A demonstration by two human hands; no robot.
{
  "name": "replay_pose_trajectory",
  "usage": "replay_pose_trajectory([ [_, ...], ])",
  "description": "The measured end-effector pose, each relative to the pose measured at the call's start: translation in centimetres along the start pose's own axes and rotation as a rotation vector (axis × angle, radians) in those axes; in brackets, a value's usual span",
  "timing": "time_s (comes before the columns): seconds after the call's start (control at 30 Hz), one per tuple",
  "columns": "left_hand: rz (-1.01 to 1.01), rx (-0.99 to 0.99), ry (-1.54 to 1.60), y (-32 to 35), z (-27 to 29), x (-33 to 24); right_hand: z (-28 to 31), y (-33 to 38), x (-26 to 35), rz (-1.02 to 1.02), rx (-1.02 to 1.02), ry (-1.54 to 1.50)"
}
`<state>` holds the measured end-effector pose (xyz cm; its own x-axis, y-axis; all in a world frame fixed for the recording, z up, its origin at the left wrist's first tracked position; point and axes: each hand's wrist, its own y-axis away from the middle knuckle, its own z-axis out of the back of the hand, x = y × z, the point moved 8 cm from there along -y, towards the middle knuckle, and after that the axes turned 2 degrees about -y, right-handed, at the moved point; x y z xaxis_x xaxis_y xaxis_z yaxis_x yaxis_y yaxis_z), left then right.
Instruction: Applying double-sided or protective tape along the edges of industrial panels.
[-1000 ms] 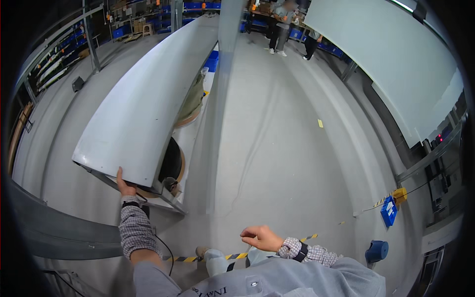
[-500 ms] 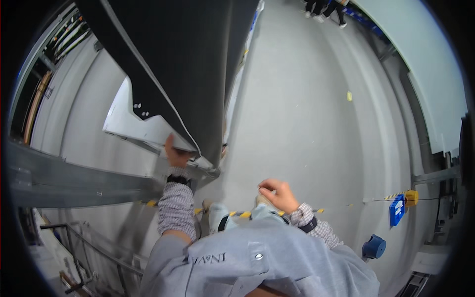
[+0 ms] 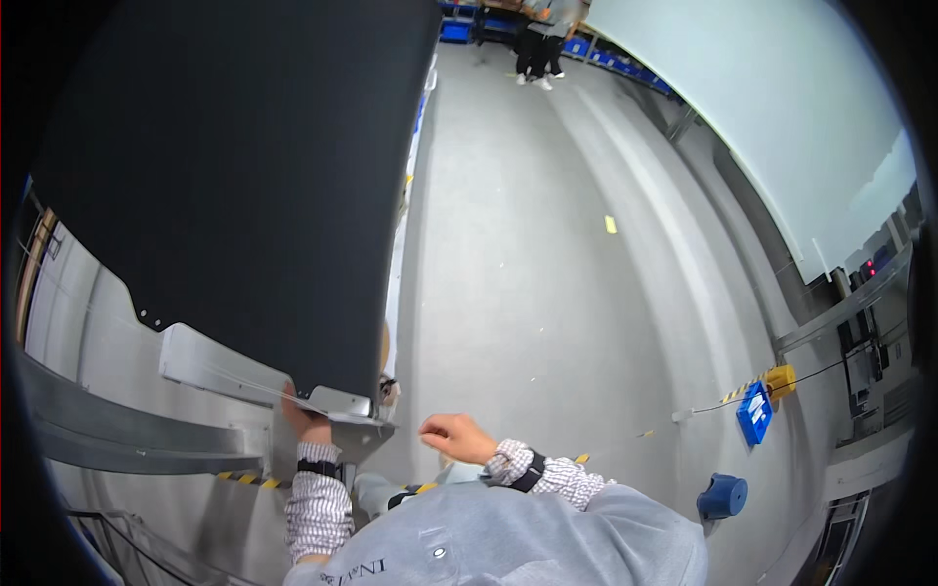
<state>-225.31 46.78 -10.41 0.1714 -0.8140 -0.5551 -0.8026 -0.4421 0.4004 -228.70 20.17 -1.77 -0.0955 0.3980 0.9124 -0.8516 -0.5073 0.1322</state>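
Note:
A large black panel (image 3: 244,195) fills the left side, with a pale metal end piece (image 3: 220,366) along its near edge. My left hand (image 3: 308,422) is at the near right corner of this edge. Its thumb lies against the end piece, and the other fingers are partly hidden as they grip the edge. My right hand (image 3: 459,437) hangs in front of my body, right of the corner and apart from the panel. Its fingers are curled in, and nothing shows in them.
Grey floor (image 3: 528,244) runs along the panel's right side. A pale large panel (image 3: 772,107) stands at the right. Nearby are a blue stool (image 3: 723,496), a blue bin (image 3: 754,412) and a yellow object (image 3: 781,381). A metal beam (image 3: 147,420) lies left; people (image 3: 539,44) stand far off.
The black panel now shows its broad face and reaches farther left. My left hand stays at its corner, lower in view. My right hand has shifted left, still curled.

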Motion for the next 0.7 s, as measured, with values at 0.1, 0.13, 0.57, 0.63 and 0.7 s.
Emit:
replay_pose_trajectory([
  [0.1,-0.008,-0.01,0.025,0.1,1.1,0.6,0.7,0.3,0.8,-0.006,0.053,0.032],
  [0.13,-0.005,-0.003,0.027,0.1,1.4,1.1,1.0,0.5,0.2,0.01,0.035,0.018],
  [0.57,0.127,0.053,-0.13,2.8,-5.8,4.9,6.4,4.1,-0.9,-0.23,-0.194,-0.154],
  [0.63,0.152,0.127,-0.125,1.5,-6.0,4.9,5.8,4.3,-0.5,-0.247,-0.171,-0.193],
  [0.7,0.157,0.104,-0.147,1.4,-5.9,5.8,5.3,5.9,-1.5,-0.28,-0.188,-0.196],
])
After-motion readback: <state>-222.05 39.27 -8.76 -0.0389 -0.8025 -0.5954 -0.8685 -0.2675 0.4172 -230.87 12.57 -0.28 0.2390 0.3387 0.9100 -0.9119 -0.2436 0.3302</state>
